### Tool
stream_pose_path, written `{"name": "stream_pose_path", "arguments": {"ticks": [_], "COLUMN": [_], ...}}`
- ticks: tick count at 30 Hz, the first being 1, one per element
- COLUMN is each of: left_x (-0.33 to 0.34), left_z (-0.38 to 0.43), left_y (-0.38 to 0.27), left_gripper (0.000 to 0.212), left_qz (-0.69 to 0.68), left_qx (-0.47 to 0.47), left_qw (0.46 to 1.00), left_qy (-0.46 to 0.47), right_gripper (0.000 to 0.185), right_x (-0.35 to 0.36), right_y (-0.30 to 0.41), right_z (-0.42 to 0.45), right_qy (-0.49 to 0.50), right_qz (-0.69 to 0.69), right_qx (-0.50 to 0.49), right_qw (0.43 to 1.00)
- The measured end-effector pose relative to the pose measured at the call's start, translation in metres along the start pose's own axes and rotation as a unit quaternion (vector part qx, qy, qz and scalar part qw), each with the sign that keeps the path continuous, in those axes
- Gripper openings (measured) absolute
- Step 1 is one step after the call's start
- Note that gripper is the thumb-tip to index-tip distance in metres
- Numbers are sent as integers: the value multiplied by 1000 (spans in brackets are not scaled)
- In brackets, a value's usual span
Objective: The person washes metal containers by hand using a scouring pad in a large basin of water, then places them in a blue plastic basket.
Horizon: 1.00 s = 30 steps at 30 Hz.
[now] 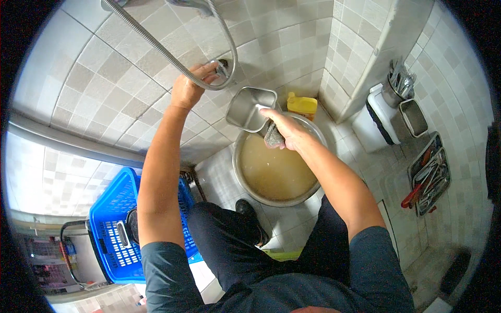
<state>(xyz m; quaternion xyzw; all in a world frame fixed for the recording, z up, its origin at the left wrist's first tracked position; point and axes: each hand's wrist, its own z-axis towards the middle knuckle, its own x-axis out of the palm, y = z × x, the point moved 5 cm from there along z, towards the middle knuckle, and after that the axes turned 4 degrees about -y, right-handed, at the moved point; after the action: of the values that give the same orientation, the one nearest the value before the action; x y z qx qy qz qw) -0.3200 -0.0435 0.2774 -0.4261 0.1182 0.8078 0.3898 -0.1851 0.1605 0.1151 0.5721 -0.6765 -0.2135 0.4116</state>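
My left hand (187, 90) reaches up to a tap (222, 70) on the tiled wall, its fingers on the handle, partly behind the loop of a metal shower hose (158, 50). In my right hand (291, 131) is a rectangular stainless steel container (243, 110), tilted with its opening towards me, the thumb over its rim. A grey scouring pad (274, 137) is held in the same hand, below the container's edge. Under them stands a large round metal basin (236, 166), filled with cloudy brownish water (276, 172). No running water can be made out.
A yellow plastic jug (302, 105) stands behind the basin. On the left is a blue plastic basket (113, 231) with dishes in it. To the right are a white bin (373, 121), a metal cup of cutlery (396, 92), a small steel container (414, 117) and trays of utensils (430, 180).
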Motion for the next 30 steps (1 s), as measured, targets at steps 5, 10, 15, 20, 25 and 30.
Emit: {"name": "stream_pose_path", "arguments": {"ticks": [5, 10, 15, 20, 25, 30], "left_x": [1, 1, 8, 9, 9, 15], "left_z": [12, 23, 29, 27, 29, 26], "left_y": [-8, -19, -13, -15, -29, -33], "left_gripper": [29, 31, 33, 37, 40, 39], "left_qz": [47, 55, 63, 60, 32, 59], "left_qx": [21, 17, -56, -75, -119, -168], "left_qw": [998, 998, 995, 993, 990, 984], "left_qy": [34, 22, 49, 62, 64, 5], "right_gripper": [54, 52, 51, 52, 47, 46], "right_x": [1, 6, 9, 12, 7, -3], "right_y": [-2, -3, -2, -4, -12, -10], "right_z": [6, 17, 19, 23, 47, 58], "right_qy": [-29, -26, -24, -53, -82, -127], "right_qz": [-17, 9, 8, 13, 94, 88], "right_qx": [11, 12, 17, 15, -8, -71], "right_qw": [999, 1000, 1000, 998, 992, 985]}}
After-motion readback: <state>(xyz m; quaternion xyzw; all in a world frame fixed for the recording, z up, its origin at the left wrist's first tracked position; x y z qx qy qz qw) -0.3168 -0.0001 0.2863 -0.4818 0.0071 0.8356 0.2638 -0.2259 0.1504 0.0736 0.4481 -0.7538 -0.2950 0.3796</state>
